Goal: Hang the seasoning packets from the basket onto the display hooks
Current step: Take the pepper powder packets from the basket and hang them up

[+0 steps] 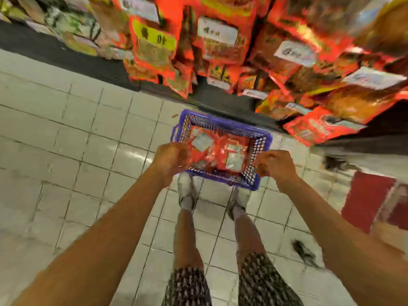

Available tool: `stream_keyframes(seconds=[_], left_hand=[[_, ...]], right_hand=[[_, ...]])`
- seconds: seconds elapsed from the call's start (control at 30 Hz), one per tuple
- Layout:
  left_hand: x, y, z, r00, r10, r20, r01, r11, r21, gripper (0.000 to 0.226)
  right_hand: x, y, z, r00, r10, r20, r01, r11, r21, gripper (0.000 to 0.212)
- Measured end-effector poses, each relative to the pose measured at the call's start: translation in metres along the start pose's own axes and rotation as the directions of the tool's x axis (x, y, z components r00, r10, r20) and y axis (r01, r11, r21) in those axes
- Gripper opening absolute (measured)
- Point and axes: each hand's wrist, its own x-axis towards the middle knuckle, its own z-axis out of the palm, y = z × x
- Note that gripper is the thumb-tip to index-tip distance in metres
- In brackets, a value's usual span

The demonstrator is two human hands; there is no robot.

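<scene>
Blue basket (260, 141) held above tiled floor (66, 140): left hand (171, 161) grip closed on left rim, right hand (273, 165) on right rim. Seasoning packets (220, 154) inside, between grips. Hanging display packets (220, 40) far, blurred.

Pale tiled floor (66, 133), grey shoes (186, 193), patterned shorts (260, 281) and a red mat (366, 202).
</scene>
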Motion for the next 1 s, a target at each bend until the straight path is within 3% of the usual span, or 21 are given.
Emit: stream_keyframes(seconds=[0.07,0.13,0.23,0.33,0.5,0.6,0.7,0.77,0.83,0.93,1.0], left_hand=[[0.039,-0.035,0.0,0.996,-0.082,-0.02,0.082,0.997,0.016,0.016],[0.08,-0.066,-0.003,0.99,-0.137,-0.023,0.137,0.99,0.037,0.015],[0.142,-0.1,-0.011,0.981,-0.192,-0.017,0.193,0.978,0.078,0.02],[0.202,-0.128,-0.022,0.962,-0.271,0.033,0.266,0.958,0.111,0.026],[0.277,-0.172,-0.038,0.992,-0.122,-0.044,0.13,0.952,0.278,0.006],[0.31,-0.199,-0.045,0.994,-0.08,-0.068,0.099,0.933,0.345,0.015],[0.331,-0.22,-0.049,0.997,-0.059,-0.056,0.076,0.925,0.372,0.019],[0.338,-0.23,-0.051,0.997,-0.052,-0.056,0.069,0.923,0.378,0.02],[0.342,-0.236,-0.051,0.997,-0.055,-0.054,0.071,0.926,0.372,0.02],[0.345,-0.238,-0.049,0.996,-0.071,-0.054,0.085,0.944,0.319,0.018],[0.346,-0.236,-0.046,0.995,-0.081,-0.064,0.096,0.95,0.299,0.022]], right_hand=[[0.038,0.039,0.02,0.997,0.038,0.073,-0.029,0.992,-0.122,0.015],[0.076,0.073,0.039,0.992,0.064,0.108,-0.032,0.96,-0.277,0.02],[0.126,0.116,0.074,0.986,0.107,0.128,-0.05,0.923,-0.382,0.013],[0.174,0.155,0.114,0.979,0.083,0.188,0.035,0.835,-0.549,0.016],[0.245,0.193,0.194,0.941,0.037,0.335,0.249,0.595,-0.764,0.02],[0.278,0.211,0.242,0.894,0.056,0.444,0.342,0.555,-0.758,0.02],[0.3,0.221,0.28,0.859,0.106,0.501,0.367,0.554,-0.747,0.044],[0.315,0.227,0.297,0.893,0.166,0.419,0.263,0.563,-0.784,0.053],[0.327,0.232,0.307,0.925,0.259,0.278,0.062,0.62,-0.782,0.051],[0.335,0.239,0.311,0.939,0.33,0.097,-0.228,0.809,-0.542,0.05],[0.335,0.24,0.309,0.92,0.39,0.04,-0.345,0.853,-0.392,0.054]])
